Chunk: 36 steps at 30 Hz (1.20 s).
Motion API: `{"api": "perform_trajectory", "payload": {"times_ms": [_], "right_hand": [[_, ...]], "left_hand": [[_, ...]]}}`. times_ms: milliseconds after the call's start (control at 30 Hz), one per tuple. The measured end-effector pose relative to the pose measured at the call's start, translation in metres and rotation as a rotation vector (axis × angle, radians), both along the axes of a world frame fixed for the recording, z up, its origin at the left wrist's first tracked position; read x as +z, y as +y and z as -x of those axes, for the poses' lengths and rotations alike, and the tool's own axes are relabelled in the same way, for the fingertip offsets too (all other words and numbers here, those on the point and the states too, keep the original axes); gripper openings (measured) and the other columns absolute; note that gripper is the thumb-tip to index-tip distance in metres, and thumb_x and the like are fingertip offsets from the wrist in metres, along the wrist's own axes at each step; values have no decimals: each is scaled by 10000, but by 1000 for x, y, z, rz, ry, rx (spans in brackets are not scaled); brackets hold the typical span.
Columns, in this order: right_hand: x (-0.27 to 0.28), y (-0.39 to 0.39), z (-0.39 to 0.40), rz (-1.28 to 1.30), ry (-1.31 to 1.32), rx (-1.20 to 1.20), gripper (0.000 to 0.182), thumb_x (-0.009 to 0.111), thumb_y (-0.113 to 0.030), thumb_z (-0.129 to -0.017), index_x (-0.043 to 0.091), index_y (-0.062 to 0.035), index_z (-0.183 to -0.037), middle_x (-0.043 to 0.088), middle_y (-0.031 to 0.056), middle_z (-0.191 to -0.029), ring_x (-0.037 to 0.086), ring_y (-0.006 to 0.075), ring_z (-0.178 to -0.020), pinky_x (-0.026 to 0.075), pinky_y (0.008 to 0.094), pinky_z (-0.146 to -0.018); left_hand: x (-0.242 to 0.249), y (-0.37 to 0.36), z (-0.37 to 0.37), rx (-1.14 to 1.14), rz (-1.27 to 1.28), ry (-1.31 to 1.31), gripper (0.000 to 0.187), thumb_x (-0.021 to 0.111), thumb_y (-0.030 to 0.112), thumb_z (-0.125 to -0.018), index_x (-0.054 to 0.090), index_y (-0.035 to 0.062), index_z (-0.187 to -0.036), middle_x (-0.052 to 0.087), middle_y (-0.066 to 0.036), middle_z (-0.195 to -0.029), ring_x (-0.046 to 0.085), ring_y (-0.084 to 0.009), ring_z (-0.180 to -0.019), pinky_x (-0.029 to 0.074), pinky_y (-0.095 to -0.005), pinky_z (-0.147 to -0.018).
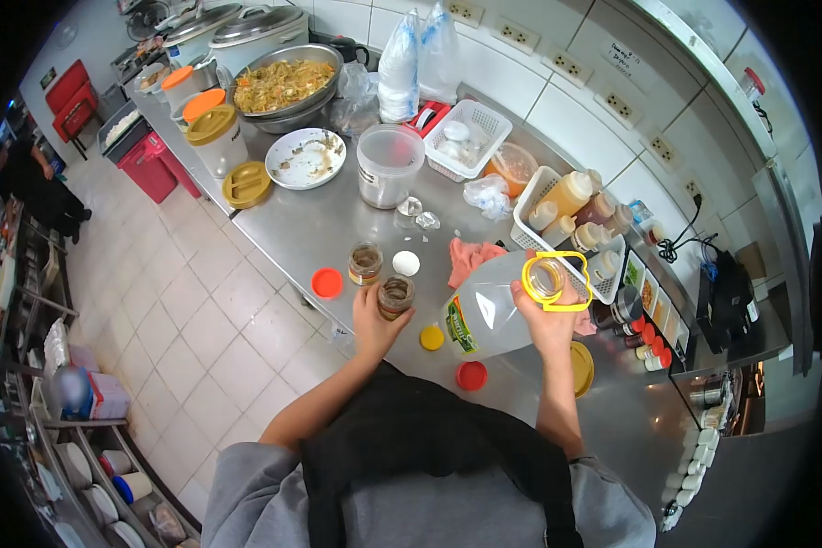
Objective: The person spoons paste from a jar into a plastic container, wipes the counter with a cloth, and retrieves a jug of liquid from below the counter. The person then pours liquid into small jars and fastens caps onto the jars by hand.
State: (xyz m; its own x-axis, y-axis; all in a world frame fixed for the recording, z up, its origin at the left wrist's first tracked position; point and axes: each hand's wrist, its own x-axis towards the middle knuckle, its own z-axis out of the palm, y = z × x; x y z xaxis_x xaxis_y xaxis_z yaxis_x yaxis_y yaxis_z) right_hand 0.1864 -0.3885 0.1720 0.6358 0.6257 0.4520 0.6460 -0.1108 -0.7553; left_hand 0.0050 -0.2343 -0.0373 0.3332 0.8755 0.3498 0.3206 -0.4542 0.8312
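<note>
My left hand (376,327) is wrapped round a small open glass jar (395,297) with brown residue inside. Beside it stands a second open jar (365,263). My right hand (550,315) grips the neck of a large clear jug (491,306) with a green label and a yellow handle (583,265); the jug is tilted and its mouth is uncapped. Near the jars lie a red lid (327,283), a white lid (405,264) and a yellow cap (431,338). Another red lid (471,375) is close to the table's front edge.
A clear tub (389,166), a white plate (305,159) and a noodle bowl (285,87) stand behind on the steel table (283,228). Sauce bottles fill a white basket (530,228) at the right, by a pink cloth (470,259). A person (36,183) stands far left.
</note>
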Motion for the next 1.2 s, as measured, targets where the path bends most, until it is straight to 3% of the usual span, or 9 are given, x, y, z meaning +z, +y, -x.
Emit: {"api": "perform_trajectory", "payload": {"times_ms": [300,433,533,633,833,933,1033,1200], "right_hand": [[3,34,16,-51,-75,28,377,807,-121,-680,673,-4,-1012,722,91,-895,709,227,-803,551,345,-777],[16,49,34,-15,-81,99,340,818,-143,-662,680,-32,-951,722,102,-911,706,266,-825,550,369,-767],[18,57,40,8,-182,115,342,824,-163,-653,679,-43,-938,719,104,-912,695,293,-839,547,389,-762],[22,61,47,129,-289,169,418,830,-142,-685,664,-15,-1047,718,112,-955,709,235,-872,553,347,-791],[21,78,65,119,-430,253,408,830,-177,-648,673,-39,-998,714,111,-943,683,303,-864,534,400,-782],[17,86,72,149,-538,284,412,828,-222,-645,675,-56,-989,717,96,-960,678,296,-893,513,418,-802],[15,90,80,235,-493,334,469,818,-274,-659,652,-83,-1054,690,77,-1054,652,294,-977,436,445,-917],[14,101,92,261,-550,365,460,819,-300,-658,647,-94,-1032,692,62,-1001,654,273,-944,432,428,-899]], "left_hand": [[100,10,53,-70,-40,-45,731,908,277,-632,591,25,-1241,555,-142,-1145,559,-323,-1091,463,-435,-932],[141,12,65,-98,-186,34,723,904,282,-640,597,13,-1237,563,-123,-1149,562,-271,-1046,476,-372,-882],[159,8,71,-59,-222,102,731,898,302,-634,601,29,-1244,581,-102,-1143,568,-271,-1041,466,-396,-891],[166,5,78,-33,-213,118,731,895,309,-624,609,43,-1241,587,-90,-1145,576,-283,-1053,457,-418,-908],[166,3,90,26,-228,107,717,895,315,-617,621,57,-1228,597,-96,-1139,584,-299,-1072,460,-426,-900],[162,3,96,50,-216,132,723,896,314,-614,619,66,-1234,597,-86,-1153,582,-293,-1089,450,-426,-910],[158,2,103,69,-199,127,723,898,318,-614,619,94,-1242,595,-72,-1164,577,-282,-1106,433,-428,-926],[146,4,113,132,-169,150,728,900,324,-616,617,133,-1260,592,-59,-1170,573,-271,-1110,418,-429,-938]]}}
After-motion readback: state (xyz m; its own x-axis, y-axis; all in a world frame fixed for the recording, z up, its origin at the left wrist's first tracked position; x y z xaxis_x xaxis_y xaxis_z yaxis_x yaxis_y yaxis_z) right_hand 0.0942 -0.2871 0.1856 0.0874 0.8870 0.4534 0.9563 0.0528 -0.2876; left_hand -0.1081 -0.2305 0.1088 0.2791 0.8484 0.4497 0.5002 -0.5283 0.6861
